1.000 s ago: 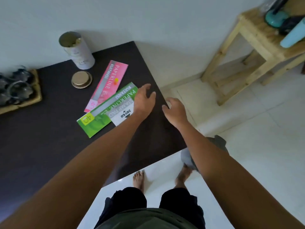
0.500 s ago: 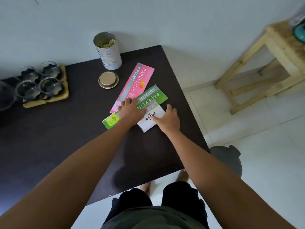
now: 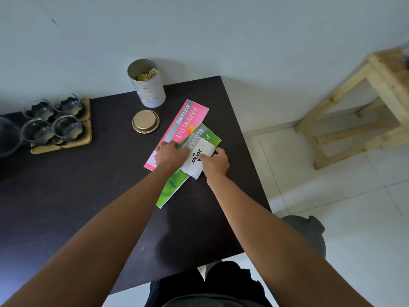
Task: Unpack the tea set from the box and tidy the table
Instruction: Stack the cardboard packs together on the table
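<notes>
The right hand (image 3: 215, 161) has its grip on the white box (image 3: 198, 158), thumb on top. The left hand (image 3: 169, 155) lies flat beside it, pressing the pink pad (image 3: 183, 127) and green pad (image 3: 171, 187). Glass cups (image 3: 53, 120) sit far left on the bench (image 3: 66, 196).

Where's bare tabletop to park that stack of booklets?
Bare: the broad dark table between the cup tray and the left arm, and the near strip under both arms. Crowded: far right corner, with tin, gold lid, pink booklet, green booklet.
</notes>
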